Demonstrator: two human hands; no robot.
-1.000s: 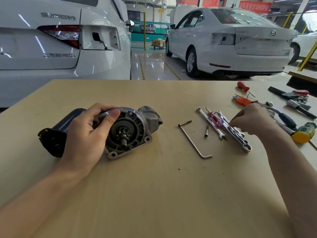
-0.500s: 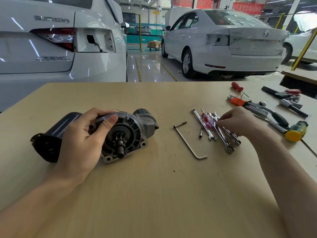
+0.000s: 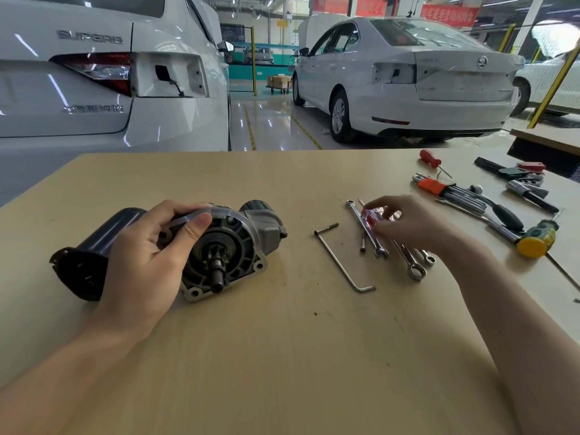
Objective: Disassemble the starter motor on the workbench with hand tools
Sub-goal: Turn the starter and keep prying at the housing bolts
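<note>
The starter motor (image 3: 175, 249) lies on its side, black body and grey flanged nose, gripped by the left hand (image 3: 150, 255). Right of it, past bare workbench (image 3: 282, 356), the right hand (image 3: 408, 224) pinches a red-handled screwdriver (image 3: 372, 216) among the wrenches (image 3: 392, 246).

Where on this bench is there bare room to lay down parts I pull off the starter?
The near half of the workbench, between your two forearms, is bare. So is the far strip behind the starter motor. A narrower gap lies between the motor and the long hex key. The right side is crowded: wrenches under your right hand, screwdrivers beyond.
</note>
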